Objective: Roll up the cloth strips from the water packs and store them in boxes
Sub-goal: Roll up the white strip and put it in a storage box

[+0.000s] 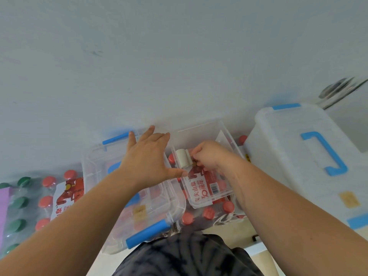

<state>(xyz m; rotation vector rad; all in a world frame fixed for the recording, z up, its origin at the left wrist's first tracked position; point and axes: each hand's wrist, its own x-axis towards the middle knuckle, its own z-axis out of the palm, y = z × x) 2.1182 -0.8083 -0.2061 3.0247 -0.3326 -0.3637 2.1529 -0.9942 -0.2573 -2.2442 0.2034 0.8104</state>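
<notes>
**Roll pinched over the open box, on an unsteady footing**

The right hand (210,156) was clenched on the rolled cloth strip (183,157), pinching it at one end. The roll sat just above the floor of the open clear box (201,128), at the box's left side. The left hand (146,158) was released, fingers straight and spread. It lay over the clear blue-clipped container (119,226) beside the box, its thumb reaching toward the box's near wall. Whether that container was a lid alone or a closed box could not be told.

The likeliest slip was the roll springing loose. Nothing visible fastened its free end, so a careless release could have let it unwind. The box was also at risk. It rested on a shrink-wrapped water pack (208,213) with bumpy red caps, and no hand gripped it, so a push could have tilted or slid it.

No bench showed. Everything stood on water packs lined along a pale, scuffed wall (179,56), including a red-capped pack (65,194) and a green-capped pack (19,202) to the left. A large white box (294,148) with a blue handle stood to the right.
</notes>
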